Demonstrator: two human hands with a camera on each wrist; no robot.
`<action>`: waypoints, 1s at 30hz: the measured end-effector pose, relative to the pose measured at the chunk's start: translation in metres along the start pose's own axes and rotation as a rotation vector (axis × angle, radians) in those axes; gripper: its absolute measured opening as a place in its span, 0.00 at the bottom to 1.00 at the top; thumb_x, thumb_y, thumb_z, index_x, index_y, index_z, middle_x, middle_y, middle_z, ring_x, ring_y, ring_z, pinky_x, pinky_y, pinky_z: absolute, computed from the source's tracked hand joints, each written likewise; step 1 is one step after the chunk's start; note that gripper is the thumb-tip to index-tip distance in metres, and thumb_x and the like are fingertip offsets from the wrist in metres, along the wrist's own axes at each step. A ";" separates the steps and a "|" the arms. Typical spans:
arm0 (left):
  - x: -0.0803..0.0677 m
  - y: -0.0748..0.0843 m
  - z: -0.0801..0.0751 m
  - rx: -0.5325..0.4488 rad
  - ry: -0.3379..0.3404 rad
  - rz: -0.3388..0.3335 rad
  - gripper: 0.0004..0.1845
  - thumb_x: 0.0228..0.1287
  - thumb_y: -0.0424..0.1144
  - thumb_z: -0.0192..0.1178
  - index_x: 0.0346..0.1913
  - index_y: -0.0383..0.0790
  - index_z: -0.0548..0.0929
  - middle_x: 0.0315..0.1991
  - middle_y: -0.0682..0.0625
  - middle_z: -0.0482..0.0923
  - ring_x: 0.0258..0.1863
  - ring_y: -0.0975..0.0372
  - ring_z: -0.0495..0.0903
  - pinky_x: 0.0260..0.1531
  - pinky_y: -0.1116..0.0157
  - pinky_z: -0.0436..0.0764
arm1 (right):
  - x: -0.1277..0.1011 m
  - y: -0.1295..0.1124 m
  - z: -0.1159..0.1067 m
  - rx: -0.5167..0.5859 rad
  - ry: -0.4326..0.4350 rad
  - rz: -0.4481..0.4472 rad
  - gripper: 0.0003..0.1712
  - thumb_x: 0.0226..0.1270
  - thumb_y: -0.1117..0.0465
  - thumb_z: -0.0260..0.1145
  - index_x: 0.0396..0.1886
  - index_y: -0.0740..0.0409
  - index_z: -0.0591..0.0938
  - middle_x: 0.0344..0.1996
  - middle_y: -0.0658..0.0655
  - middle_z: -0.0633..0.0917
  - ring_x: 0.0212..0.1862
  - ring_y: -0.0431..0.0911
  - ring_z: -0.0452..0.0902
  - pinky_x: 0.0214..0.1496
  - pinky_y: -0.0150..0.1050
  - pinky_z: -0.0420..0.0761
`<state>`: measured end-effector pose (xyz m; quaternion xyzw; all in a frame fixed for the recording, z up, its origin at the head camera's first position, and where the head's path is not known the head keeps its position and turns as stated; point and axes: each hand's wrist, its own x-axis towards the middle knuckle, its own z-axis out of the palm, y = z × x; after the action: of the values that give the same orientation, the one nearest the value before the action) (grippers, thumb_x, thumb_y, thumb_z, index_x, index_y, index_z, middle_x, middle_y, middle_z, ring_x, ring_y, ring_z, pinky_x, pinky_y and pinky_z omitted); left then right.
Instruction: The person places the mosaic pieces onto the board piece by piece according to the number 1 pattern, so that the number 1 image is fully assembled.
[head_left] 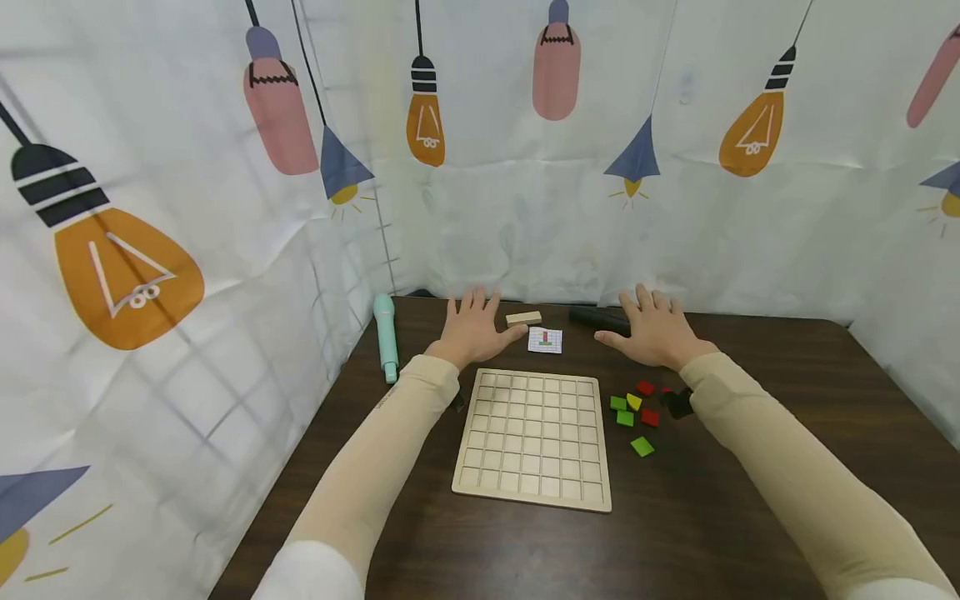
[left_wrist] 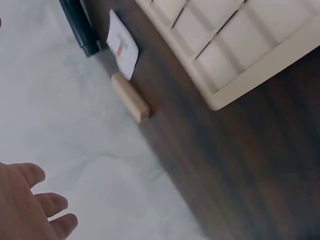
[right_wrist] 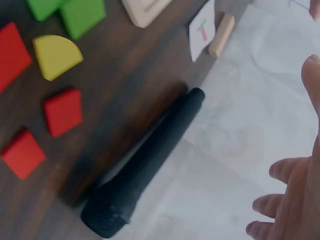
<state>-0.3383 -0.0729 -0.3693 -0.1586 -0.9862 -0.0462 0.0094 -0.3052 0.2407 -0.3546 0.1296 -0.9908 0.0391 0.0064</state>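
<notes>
My left hand is held out near the table's far edge with fingers spread, holding nothing. A small wooden block and a printed card lie just right of its thumb. My right hand is spread the same way, its thumb pointing inward, beside a black microphone. Between the forearms lies a square wooden grid board with bare cells. Right of it are several green tiles, a yellow quarter-round piece and several red tiles. Both wrist views show the fingers apart from any object.
A mint-green microphone lies along the left edge of the dark wooden table. White fabric printed with lamps hangs behind the table and on both sides.
</notes>
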 end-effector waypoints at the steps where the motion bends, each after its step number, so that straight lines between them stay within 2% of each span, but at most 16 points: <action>1: -0.003 -0.002 0.005 -0.016 -0.003 0.007 0.50 0.64 0.77 0.33 0.79 0.45 0.46 0.79 0.40 0.38 0.77 0.47 0.37 0.73 0.41 0.39 | -0.003 0.000 0.003 0.001 0.008 -0.003 0.59 0.65 0.22 0.43 0.78 0.63 0.51 0.75 0.75 0.46 0.73 0.73 0.41 0.69 0.73 0.41; 5: -0.017 -0.012 0.025 -0.056 -0.045 0.033 0.51 0.64 0.77 0.34 0.79 0.46 0.45 0.79 0.40 0.37 0.77 0.47 0.38 0.73 0.42 0.38 | -0.014 0.004 0.016 0.024 0.005 0.003 0.58 0.65 0.23 0.44 0.78 0.63 0.50 0.75 0.74 0.47 0.73 0.72 0.42 0.70 0.73 0.42; 9: -0.033 -0.025 0.037 -0.075 -0.083 0.085 0.50 0.64 0.75 0.39 0.79 0.46 0.47 0.79 0.41 0.38 0.77 0.48 0.39 0.73 0.42 0.39 | -0.026 0.008 0.030 0.059 0.013 -0.006 0.56 0.67 0.24 0.45 0.78 0.62 0.52 0.75 0.74 0.47 0.73 0.73 0.43 0.70 0.72 0.43; 13: -0.050 -0.035 0.045 -0.122 -0.110 0.145 0.48 0.65 0.72 0.46 0.78 0.45 0.51 0.78 0.40 0.42 0.77 0.48 0.44 0.73 0.43 0.43 | -0.042 0.012 0.045 0.089 0.042 -0.018 0.51 0.69 0.29 0.50 0.76 0.63 0.58 0.72 0.75 0.55 0.70 0.73 0.51 0.69 0.71 0.52; 18: -0.068 -0.040 0.057 -0.194 -0.155 0.210 0.47 0.65 0.69 0.50 0.77 0.42 0.56 0.77 0.38 0.47 0.75 0.45 0.51 0.72 0.42 0.49 | -0.061 0.015 0.061 0.160 0.084 0.005 0.42 0.69 0.37 0.60 0.69 0.65 0.69 0.65 0.74 0.68 0.63 0.70 0.66 0.59 0.68 0.70; 24: -0.081 -0.040 0.066 -0.305 -0.253 0.225 0.46 0.64 0.67 0.55 0.76 0.42 0.59 0.77 0.39 0.47 0.75 0.45 0.52 0.71 0.45 0.57 | -0.075 0.017 0.078 0.244 0.141 0.020 0.29 0.67 0.48 0.67 0.60 0.63 0.79 0.55 0.68 0.78 0.51 0.63 0.78 0.51 0.63 0.78; 27: -0.084 -0.041 0.067 -0.348 -0.285 0.238 0.44 0.63 0.62 0.60 0.75 0.40 0.62 0.77 0.39 0.47 0.75 0.45 0.50 0.72 0.46 0.56 | -0.078 0.017 0.085 0.285 0.163 0.032 0.25 0.66 0.52 0.68 0.57 0.62 0.81 0.50 0.65 0.82 0.46 0.59 0.80 0.46 0.58 0.81; 30: -0.084 -0.043 0.071 -0.346 -0.289 0.257 0.45 0.62 0.60 0.63 0.75 0.40 0.62 0.78 0.39 0.44 0.76 0.46 0.46 0.73 0.46 0.51 | -0.079 0.018 0.092 0.324 0.177 0.054 0.23 0.66 0.54 0.68 0.55 0.63 0.82 0.44 0.62 0.84 0.40 0.53 0.80 0.39 0.52 0.82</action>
<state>-0.2718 -0.1328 -0.4466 -0.2868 -0.9266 -0.1894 -0.1528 -0.2335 0.2707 -0.4494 0.0985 -0.9702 0.2094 0.0716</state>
